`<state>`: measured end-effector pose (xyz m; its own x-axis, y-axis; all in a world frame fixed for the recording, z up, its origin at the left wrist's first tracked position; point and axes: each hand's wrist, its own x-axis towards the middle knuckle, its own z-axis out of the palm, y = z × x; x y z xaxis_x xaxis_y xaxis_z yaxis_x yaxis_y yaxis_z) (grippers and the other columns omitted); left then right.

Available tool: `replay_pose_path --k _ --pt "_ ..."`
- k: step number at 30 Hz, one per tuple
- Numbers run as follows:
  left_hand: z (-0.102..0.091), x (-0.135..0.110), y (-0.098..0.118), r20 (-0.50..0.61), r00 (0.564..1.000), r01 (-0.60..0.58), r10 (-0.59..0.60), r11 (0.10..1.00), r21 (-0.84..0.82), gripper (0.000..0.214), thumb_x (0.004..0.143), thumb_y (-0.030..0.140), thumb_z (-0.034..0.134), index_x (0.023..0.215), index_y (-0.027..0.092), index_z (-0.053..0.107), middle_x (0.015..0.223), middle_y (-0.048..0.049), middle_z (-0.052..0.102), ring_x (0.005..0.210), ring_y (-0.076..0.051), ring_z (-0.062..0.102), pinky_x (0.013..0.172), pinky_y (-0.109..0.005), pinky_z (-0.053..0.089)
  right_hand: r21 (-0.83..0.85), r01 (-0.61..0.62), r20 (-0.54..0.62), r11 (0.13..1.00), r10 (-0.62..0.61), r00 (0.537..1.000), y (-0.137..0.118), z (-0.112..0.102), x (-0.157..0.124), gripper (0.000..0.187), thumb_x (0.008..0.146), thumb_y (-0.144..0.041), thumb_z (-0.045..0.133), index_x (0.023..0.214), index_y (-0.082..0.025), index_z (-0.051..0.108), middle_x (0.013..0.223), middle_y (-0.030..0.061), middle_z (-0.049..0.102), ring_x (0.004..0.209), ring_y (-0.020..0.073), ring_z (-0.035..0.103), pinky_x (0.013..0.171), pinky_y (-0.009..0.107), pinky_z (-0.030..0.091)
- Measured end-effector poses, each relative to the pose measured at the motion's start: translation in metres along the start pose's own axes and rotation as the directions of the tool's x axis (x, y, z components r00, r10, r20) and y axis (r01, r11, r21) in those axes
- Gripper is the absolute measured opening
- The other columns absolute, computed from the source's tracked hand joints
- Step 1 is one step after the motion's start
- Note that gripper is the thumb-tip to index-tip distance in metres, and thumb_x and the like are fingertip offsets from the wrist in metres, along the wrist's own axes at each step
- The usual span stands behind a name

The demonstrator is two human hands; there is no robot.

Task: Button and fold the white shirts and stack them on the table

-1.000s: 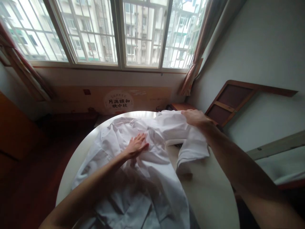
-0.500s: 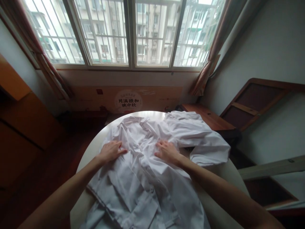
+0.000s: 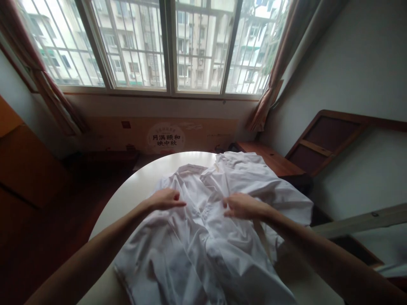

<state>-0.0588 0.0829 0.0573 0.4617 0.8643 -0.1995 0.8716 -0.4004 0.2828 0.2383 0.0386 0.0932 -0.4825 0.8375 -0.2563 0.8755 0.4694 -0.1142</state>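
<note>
A wrinkled white shirt (image 3: 190, 250) with a collar and a buttoned front lies spread across the round white table (image 3: 127, 186), its collar toward the window. My left hand (image 3: 165, 199) is on the left chest of the shirt, fingers curled into the cloth and thumb stretched inward. On the other side of the front, my right hand (image 3: 243, 206) has its fingers bent down onto the fabric. The fingertips of both hands are partly hidden. More white cloth (image 3: 254, 173) is bunched at the right; I cannot tell whether it belongs to the same shirt.
Behind the table stands a low brown wooden desk (image 3: 270, 159). A printed cardboard panel (image 3: 127, 135) leans below the barred window (image 3: 140, 46). Curtains (image 3: 57, 101) hang at both sides. A wooden frame (image 3: 324, 135) rests against the right wall, and an orange cabinet (image 3: 22, 169) is at the left.
Both hands have moved right, their fingers now more curled. The shirt's collar and upper front have shifted right with them, baring more table at the left. The view has turned slightly.
</note>
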Motion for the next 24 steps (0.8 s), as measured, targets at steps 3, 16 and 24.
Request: replay_pose_path --k 3,16,24 --pt "-0.029 0.045 -0.008 -0.3 0.903 0.277 -0.309 0.95 -0.144 0.054 0.078 0.07 0.042 0.09 0.021 0.06 0.093 -0.0064 0.067 0.085 -0.024 0.061 0.064 -0.028 0.04 0.28 -0.243 -0.354 0.929 0.335 0.873 0.015 -0.026 0.054 0.031 0.088 -0.043 0.049 0.096 -0.017 0.063 0.091 0.0086 0.069 0.083 0.0191 0.064 0.069 0.024 0.042" --pt "-0.011 0.081 -0.033 -0.507 0.667 0.475 -0.546 0.836 -0.276 0.029 0.081 0.026 0.046 0.108 0.022 0.057 0.095 -0.0118 0.068 0.09 -0.03 0.064 0.071 -0.035 0.045 0.655 -0.396 -0.306 0.644 0.705 0.64 0.035 -0.01 0.144 0.027 0.081 -0.023 0.048 0.102 -0.02 0.065 0.089 0.0079 0.07 0.091 0.023 0.064 0.078 0.029 0.046" --pt "0.006 0.062 -0.055 -0.654 0.554 0.413 -0.514 0.853 -0.32 0.029 0.08 0.02 0.047 0.108 0.021 0.056 0.096 -0.0092 0.067 0.092 -0.026 0.062 0.077 -0.033 0.044 0.918 -0.229 -0.169 0.324 0.842 0.512 0.092 -0.01 0.133 0.03 0.076 -0.009 0.046 0.102 -0.012 0.062 0.082 0.0066 0.067 0.068 0.0137 0.062 0.062 0.022 0.05"
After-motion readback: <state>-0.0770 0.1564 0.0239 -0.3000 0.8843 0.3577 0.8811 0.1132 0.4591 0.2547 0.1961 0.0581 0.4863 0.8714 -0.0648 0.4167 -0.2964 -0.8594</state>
